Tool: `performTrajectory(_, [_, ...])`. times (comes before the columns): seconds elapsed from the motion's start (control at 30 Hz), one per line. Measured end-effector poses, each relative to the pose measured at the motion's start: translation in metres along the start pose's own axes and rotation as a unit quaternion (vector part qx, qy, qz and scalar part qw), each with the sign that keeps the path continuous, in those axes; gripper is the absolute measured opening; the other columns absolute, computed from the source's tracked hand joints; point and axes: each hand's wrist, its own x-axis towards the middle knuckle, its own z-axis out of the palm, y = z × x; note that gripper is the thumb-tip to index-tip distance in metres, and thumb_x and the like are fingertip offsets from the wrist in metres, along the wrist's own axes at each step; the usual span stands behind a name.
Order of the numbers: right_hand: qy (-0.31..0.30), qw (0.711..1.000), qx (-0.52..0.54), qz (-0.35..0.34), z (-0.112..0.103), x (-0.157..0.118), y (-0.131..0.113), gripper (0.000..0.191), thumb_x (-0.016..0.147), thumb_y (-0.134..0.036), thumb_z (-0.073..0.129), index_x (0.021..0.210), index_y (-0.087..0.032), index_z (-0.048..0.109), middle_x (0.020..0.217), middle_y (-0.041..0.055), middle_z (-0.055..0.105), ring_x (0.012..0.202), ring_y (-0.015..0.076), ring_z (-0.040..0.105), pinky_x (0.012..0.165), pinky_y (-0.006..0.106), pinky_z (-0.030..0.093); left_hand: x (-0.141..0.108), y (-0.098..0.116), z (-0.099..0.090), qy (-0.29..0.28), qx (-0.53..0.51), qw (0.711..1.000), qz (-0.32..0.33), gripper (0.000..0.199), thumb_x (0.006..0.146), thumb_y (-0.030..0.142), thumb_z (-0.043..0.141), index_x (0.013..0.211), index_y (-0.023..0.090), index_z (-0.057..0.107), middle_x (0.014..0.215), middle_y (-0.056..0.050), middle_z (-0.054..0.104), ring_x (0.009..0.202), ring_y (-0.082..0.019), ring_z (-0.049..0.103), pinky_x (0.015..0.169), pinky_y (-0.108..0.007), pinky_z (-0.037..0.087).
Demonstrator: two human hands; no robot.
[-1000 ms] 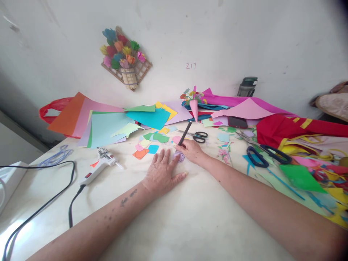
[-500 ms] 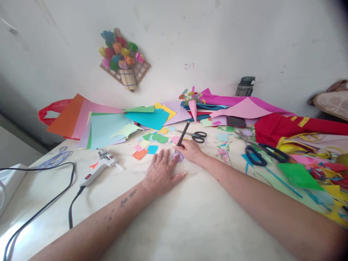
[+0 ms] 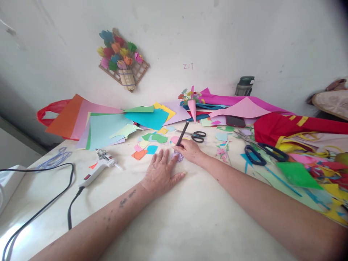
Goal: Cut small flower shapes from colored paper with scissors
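My right hand is closed around a dark pen, which leans with its upper end toward the wall. Under that hand lies a small purple paper piece with drawn lines on it; the pen's tip is hidden by my fingers. Flat on the table, fingers spread, my left hand touches the purple piece's left edge with its index finger. Just beyond are small cut papers: an orange one with a drawn curve, a blue one and several green ones. Small black-handled scissors lie behind my right hand.
A glue gun with a black cord lies at left. Large coloured sheets are spread along the wall. Big scissors, a phone, red cloth and scraps cover the right. A pink paper cone of flowers stands at the back.
The whole view has shifted very slightly. Both hands, the pen and the purple paper stay in almost the same place.
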Motion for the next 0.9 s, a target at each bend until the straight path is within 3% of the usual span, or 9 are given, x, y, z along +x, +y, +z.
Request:
performTrajectory(0.57, [-0.008, 1.0, -0.019, 0.013, -0.0005, -0.0001, -0.0006, 0.019, 0.088, -0.034, 0.058, 0.086, -0.021, 0.072, 0.077, 0.0046, 0.072, 0.075, 0.0187, 0.064, 0.063, 0.025, 0.039, -0.0001, -0.0004, -0.0004, -0.001, 0.003, 1.0, 0.0, 0.075, 0.088, 0.07, 0.033, 0.144, 0.022, 0.045, 0.152, -0.016, 0.039, 0.141, -0.038, 0.029, 0.112, -0.057, 0.026])
performTrajectory(0.9, [-0.004, 1.0, -0.012, 0.008, -0.0001, -0.0006, 0.0007, 0.019, 0.088, -0.033, 0.057, 0.087, -0.021, 0.072, 0.075, 0.0038, 0.071, 0.072, 0.0178, 0.063, 0.061, 0.024, 0.039, 0.0004, 0.0029, -0.0072, -0.03, 0.004, 1.0, -0.007, 0.077, 0.088, 0.07, 0.031, 0.144, 0.02, 0.045, 0.152, -0.018, 0.037, 0.142, -0.039, 0.028, 0.112, -0.056, 0.026])
